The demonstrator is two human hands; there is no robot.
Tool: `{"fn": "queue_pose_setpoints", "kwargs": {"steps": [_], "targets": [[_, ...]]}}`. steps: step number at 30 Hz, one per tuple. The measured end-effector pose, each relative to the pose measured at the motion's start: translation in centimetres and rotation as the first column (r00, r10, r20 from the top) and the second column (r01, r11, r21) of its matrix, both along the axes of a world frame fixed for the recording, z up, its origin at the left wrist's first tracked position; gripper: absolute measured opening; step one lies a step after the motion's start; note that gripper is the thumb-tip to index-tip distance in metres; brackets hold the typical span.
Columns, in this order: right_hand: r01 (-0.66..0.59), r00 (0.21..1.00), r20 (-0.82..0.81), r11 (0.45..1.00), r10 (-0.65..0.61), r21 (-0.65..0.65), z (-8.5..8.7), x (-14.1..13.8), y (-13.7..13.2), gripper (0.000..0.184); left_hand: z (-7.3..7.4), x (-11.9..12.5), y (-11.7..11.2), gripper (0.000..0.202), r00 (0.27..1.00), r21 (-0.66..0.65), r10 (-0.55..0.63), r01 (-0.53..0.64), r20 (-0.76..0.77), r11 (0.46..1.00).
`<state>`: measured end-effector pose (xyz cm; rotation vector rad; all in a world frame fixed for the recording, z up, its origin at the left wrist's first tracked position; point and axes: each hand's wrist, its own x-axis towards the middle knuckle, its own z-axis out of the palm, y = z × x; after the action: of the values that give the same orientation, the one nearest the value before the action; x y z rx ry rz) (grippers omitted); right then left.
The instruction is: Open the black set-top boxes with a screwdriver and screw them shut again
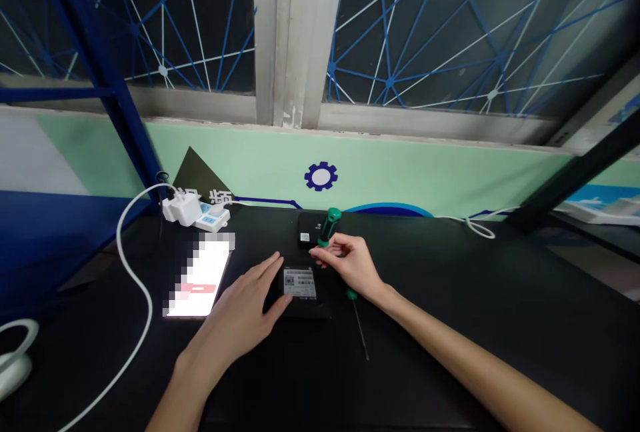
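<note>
In the head view, my right hand (pixel 353 262) pinches a screwdriver with a green and black handle (pixel 330 224). The handle points up and its tip is hidden. My left hand (pixel 245 302) lies with fingers stretched out along the left side of a flat black device (pixel 305 311), the thumb touching it. A white printed label (pixel 300 283) with barcodes covers part of the device's top. Under my right wrist lies a second screwdriver (pixel 360 329), its thin shaft pointing toward me. Just behind the hands is a small black box (pixel 305 222) with a white square label.
A lit phone-like screen (pixel 200 279) lies left of my left hand. Behind it stands a white power strip (pixel 213 217) with plugs. A white cable (pixel 145 285) curves down the left side of the black table (pixel 450 305). The green wall (pixel 400 172) bounds the back.
</note>
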<state>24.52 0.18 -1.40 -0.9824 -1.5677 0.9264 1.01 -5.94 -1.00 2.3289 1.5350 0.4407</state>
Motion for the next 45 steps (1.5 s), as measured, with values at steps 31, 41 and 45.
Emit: {"fn": "queue_pose_setpoints", "kwargs": {"steps": [31, 41, 45], "targets": [[-0.015, 0.995, 0.097, 0.995, 0.005, 0.094, 0.2, 0.5, -0.1, 0.030, 0.8, 0.9, -0.3, 0.052, 0.993, 0.108, 0.108, -0.103, -0.040, 0.989], [0.025, 0.997, 0.069, 0.996, -0.031, 0.087, -0.4, 0.6, 0.1, 0.035, 0.2, 0.8, -0.3, 0.056, 0.998, 0.080, 0.066, -0.066, 0.007, 0.995], [0.046, 0.996, 0.076, 0.994, -0.054, 0.098, -0.4, 0.6, 0.2, 0.037, 0.4, 0.7, -0.3, 0.058, 0.998, 0.059, 0.066, -0.065, -0.007, 0.996]]}}
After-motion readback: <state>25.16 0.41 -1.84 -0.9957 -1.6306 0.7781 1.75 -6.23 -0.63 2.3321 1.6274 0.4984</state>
